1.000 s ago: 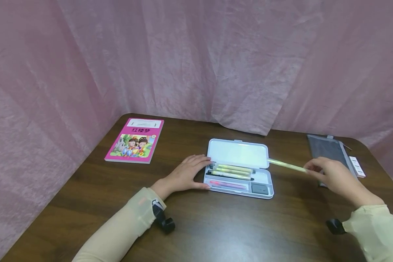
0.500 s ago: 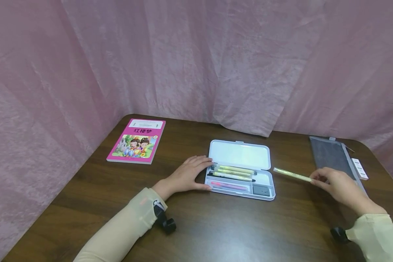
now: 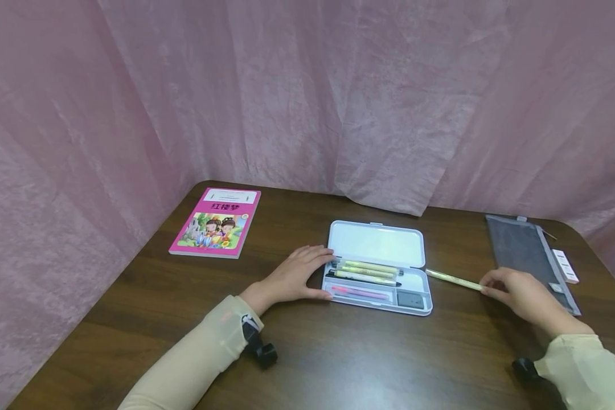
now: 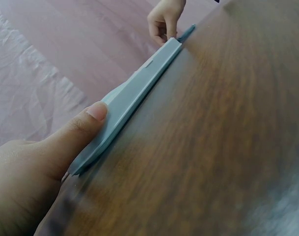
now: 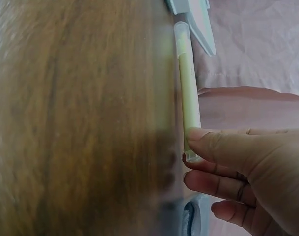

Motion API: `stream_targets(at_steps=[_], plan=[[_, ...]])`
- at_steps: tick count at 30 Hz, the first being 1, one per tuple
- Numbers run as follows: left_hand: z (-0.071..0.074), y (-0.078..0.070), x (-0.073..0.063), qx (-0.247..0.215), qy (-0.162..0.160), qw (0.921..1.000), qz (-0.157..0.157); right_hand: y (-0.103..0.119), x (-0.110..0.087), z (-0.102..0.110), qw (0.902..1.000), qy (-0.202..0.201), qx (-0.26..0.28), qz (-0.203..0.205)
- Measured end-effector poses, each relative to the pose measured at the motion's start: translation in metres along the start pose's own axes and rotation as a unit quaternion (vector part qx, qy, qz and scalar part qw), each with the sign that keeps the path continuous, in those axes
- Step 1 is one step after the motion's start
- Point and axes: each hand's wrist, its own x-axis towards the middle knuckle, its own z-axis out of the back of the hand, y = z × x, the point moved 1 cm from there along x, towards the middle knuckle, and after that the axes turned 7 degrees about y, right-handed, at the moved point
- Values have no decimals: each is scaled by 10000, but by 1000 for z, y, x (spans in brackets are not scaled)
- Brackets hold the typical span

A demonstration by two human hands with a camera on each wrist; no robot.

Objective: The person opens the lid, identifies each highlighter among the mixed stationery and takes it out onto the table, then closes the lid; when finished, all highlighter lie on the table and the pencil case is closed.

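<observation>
My left hand (image 3: 299, 274) grips the left end of an open white pencil case (image 3: 376, 244); in the left wrist view its thumb (image 4: 96, 112) presses the case's front side. My right hand (image 3: 517, 293) pinches one end of a pale yellow pen (image 3: 453, 279) with a clear cap (image 5: 182, 37). The pen's far end points left at the case's right edge, low over the table. Inside the case lie several yellow pens (image 3: 366, 273), pink and purple pens (image 3: 360, 292) in a front compartment, and a dark grey block (image 3: 410, 299) in the front right corner.
A grey zip pouch (image 3: 523, 246) lies just behind my right hand, with a small white box (image 3: 565, 266) at its right side. At the back left is a pink book (image 3: 216, 223). A pink curtain (image 3: 297, 102) hangs behind the brown table (image 3: 338, 353).
The pen in my right hand has moved from overlapping the case's lid to lower down beside the case's right edge. My left hand keeps its place on the case.
</observation>
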Motion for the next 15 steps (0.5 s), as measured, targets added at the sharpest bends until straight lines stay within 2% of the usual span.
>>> stream_targets(at_steps=[8, 15], plan=[[-2, 1, 1, 41, 40, 10000, 53, 1, 2, -2, 9998, 186, 24, -96], [-2, 1, 0, -31, 29, 10000, -24, 3, 4, -2, 9993, 297, 112, -181]])
